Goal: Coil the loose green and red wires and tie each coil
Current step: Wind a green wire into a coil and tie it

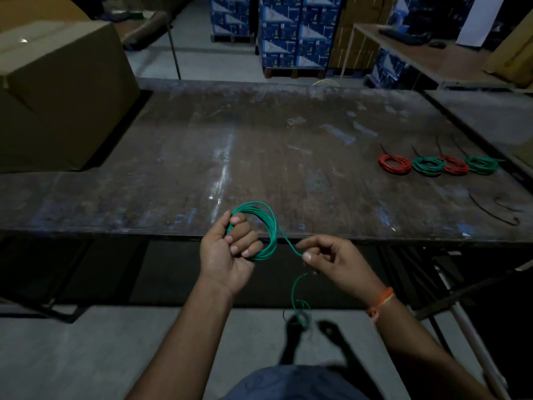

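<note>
Nearest the camera, a loose tail of the green wire hangs below the table edge and ends in a small blurred tangle above the floor. It runs up to the right hand, which pinches the strand between thumb and forefinger, the other fingers loosely curled; an orange band sits on that wrist. From the pinch the wire slants up and left to join the green coil, a bundle of several loops held upright just over the near edge of the table. The left hand grasps this coil, its fingers curled through the loops and clenched around the strands on the coil's left side.

Farther back, on the right part of the worn dark tabletop, loose black ties lie on the surface. Beyond them four finished coils sit in a row, touching or overlapping: a red coil, a second green coil, a second red coil and a third green coil, each with a black tie sticking up from it.

At the far left a large cardboard box rests on the table, and stacked blue cartons stand on the floor behind
</note>
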Demonstrator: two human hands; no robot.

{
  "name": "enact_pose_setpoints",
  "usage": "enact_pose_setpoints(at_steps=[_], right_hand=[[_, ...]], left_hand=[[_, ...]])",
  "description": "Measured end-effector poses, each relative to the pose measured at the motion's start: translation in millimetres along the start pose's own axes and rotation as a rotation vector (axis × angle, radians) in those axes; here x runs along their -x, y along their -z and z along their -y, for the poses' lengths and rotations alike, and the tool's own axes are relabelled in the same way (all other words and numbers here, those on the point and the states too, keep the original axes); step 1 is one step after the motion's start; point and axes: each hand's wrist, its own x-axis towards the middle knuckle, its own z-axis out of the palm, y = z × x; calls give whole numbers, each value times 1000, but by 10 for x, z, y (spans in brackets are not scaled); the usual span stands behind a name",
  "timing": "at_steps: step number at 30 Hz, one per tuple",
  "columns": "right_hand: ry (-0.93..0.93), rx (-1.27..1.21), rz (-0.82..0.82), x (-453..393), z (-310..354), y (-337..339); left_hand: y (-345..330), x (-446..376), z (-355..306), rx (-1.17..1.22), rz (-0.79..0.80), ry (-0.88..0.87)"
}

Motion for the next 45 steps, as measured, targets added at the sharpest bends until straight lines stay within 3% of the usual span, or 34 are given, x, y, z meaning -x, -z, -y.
enact_pose_setpoints(at_steps=[9,18,23,29,32,34,36,39,40,42,45], right_hand=[[179,360,-218,118,56,206],[347,617,-101,62,272,1],[284,818,-45,47,170,38],[-31,916,-147,84,47,140],[-44,951,-207,103,-7,174],[-61,843,-120,160,-28,184],[-124,701,88,249,-31,240],[-299,840,314,290,-120,534],[-345,927,299,265,-168,653],[-401,1001,102,211,-227,819],[-182,902,-238,203,-249,809]], left_hand=[[18,-29,-98,-70,-22,-122],[-55,-16,-47,-222,-5,-162],[-57,11,-45,-253,41,-166],[-111,24,61,-346,96,-148],[-149,10,185,-366,103,-136],[-197,13,278,-368,102,-133],[-252,21,382,-373,94,-135],[-340,23,576,-386,90,-142],[-371,23,654,-386,89,-135],[-441,22,829,-380,84,-119],[-529,26,1080,-369,77,-126]])
